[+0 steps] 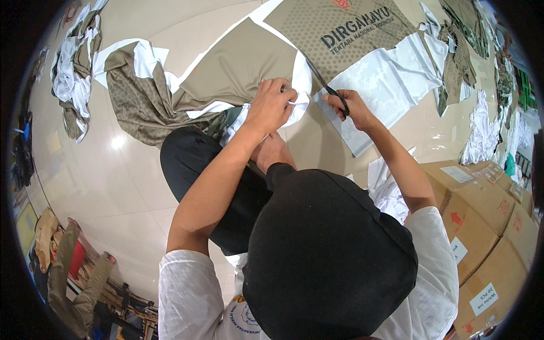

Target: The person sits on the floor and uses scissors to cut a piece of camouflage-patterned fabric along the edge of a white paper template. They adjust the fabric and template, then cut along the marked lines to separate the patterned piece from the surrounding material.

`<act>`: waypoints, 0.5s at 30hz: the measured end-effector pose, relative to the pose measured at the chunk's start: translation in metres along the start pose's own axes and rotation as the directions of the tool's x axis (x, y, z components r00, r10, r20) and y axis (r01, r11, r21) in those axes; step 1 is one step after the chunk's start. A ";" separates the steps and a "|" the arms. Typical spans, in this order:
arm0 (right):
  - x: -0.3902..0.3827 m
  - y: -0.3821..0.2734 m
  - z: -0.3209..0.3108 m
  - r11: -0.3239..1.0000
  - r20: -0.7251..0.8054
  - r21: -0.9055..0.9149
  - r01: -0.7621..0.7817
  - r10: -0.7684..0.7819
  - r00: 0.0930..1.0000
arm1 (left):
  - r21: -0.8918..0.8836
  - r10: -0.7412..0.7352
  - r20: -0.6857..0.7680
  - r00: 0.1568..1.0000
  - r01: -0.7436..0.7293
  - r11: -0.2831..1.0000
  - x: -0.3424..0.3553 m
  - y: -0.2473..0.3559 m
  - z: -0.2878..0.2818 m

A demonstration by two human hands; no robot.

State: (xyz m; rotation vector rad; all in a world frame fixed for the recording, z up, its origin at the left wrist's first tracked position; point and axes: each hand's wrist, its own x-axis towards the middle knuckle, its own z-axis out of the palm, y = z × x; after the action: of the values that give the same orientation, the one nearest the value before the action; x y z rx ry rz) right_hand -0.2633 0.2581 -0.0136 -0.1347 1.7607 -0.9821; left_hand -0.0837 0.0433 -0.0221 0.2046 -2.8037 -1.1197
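Observation:
My right hand (351,107) grips black scissors (340,97) whose long blades point up and left along the white edge of an olive fabric piece (232,68). My left hand (272,102) has its curled fingers closed on this piece at its lower right, on the white margin. Below my left hand, my bare foot (271,150) rests against the bunched cloth. Under the scissors lies a white sheet (385,79), beside a printed olive panel (340,17) with dark lettering. A mottled olive piece (133,107) with white edges lies to the left.
Fabric scraps (76,62) lie at the upper left, more piles (476,133) at the right. Stacked cardboard boxes (476,209) stand at the lower right. Rolled cloth and other items (73,266) sit at the lower left on the tiled floor (102,187).

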 end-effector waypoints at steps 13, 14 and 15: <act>0.002 -0.011 -0.001 0.999 -0.003 -0.051 -0.004 0.004 1.000 | 0.014 -0.005 0.036 0.999 0.005 1.000 0.000 0.000 -0.001; 0.002 -0.011 -0.002 0.998 -0.001 -0.056 -0.002 0.002 1.000 | 0.013 -0.006 0.035 0.999 0.006 1.000 0.000 0.000 -0.001; 0.002 -0.011 -0.002 0.998 -0.002 -0.058 -0.002 0.002 1.000 | 0.012 -0.008 0.034 0.999 0.007 1.000 0.000 0.000 -0.001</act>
State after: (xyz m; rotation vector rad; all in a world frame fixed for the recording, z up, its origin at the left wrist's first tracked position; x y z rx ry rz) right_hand -0.2698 0.2507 -0.0075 -0.1695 1.7914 -0.9303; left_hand -0.0835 0.0423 -0.0217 0.1989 -2.8426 -1.1187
